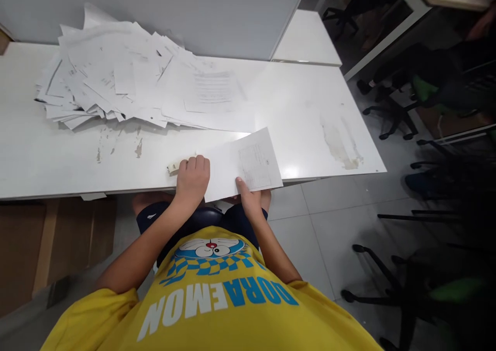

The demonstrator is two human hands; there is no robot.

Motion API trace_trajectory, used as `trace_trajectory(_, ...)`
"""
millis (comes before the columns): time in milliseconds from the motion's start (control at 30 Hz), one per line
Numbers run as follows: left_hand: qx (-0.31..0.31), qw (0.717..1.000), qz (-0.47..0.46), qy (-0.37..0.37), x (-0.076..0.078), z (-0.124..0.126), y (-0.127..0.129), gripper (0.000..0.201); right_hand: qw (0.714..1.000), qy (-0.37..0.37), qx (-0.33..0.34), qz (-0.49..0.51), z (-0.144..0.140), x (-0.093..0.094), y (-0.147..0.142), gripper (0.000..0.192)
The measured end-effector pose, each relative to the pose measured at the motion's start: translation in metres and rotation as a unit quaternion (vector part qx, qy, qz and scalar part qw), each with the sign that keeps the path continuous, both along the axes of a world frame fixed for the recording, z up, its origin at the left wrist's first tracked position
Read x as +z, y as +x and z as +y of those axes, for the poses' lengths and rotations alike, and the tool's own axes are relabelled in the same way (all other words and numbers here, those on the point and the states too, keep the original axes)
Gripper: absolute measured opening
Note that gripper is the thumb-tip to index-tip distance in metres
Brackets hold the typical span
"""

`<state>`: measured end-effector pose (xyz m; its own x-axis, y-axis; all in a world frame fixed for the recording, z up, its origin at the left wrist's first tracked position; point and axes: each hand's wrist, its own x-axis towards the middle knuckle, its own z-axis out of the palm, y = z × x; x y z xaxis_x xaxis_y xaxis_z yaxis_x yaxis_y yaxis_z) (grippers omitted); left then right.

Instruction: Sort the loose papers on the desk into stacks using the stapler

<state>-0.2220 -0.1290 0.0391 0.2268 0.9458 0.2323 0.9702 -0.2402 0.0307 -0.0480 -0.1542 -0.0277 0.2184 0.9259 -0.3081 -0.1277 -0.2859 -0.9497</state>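
My left hand [192, 178] is closed over a small cream-coloured object [175, 167] at the table's front edge. Only that object's left end shows clearly; the fingers cover the rest, so I cannot tell its kind. Just right of this fist, a white sheet of paper [256, 160] with faint print lies tilted and overhangs the edge. Its left side reaches up to my left hand. My right hand [250, 198] grips the sheet's near edge, thumb on top and fingers hidden underneath.
A large messy pile of printed papers [116, 72] covers the back left of the white table [294, 118]. Behind it stands a grey partition [174, 15]. Brown cardboard boxes [73, 237] are below left, and wheeled chairs [403, 284] stand on the tiled floor at right.
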Motion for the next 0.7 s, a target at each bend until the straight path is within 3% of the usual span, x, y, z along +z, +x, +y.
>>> trace_trajectory(133, -0.009, 0.998, 0.042, 0.037, 0.002, -0.003, -0.013, 0.035, 0.991, 0.028, -0.119, -0.056, 0.008, 0.016, 0.004, 0.045)
trace_trajectory(200, -0.036, 0.997, 0.043, 0.045, 0.000, -0.003, -0.020, 0.031, 0.986, 0.069, -0.145, -0.048, 0.025, 0.024, 0.004, 0.049)
trace_trajectory(333, -0.095, 0.992, -0.005, 0.082, -0.004, 0.003, -0.037, 0.026, 0.981, 0.154, -0.114, 0.039, 0.095, 0.037, -0.016, 0.052)
trace_trajectory(400, -0.093, 0.989, -0.041, 0.104, -0.004, 0.014, -0.053, 0.025, 0.983, 0.148, -0.079, 0.076, 0.136, 0.040, -0.032, 0.049)
trace_trajectory(467, -0.036, 0.988, -0.089, 0.121, -0.003, 0.032, -0.080, 0.024, 0.992, 0.102, -0.016, 0.067, 0.166, 0.041, -0.048, 0.044)
trace_trajectory(567, 0.130, 0.958, -0.205, 0.151, 0.006, 0.069, -0.144, 0.020, 0.992, 0.070, 0.101, -0.037, 0.179, 0.036, -0.059, 0.044)
trace_trajectory(700, 0.271, 0.909, -0.257, 0.183, 0.019, 0.114, -0.235, 0.015, 0.953, 0.170, 0.172, -0.180, 0.157, 0.028, -0.055, 0.039)
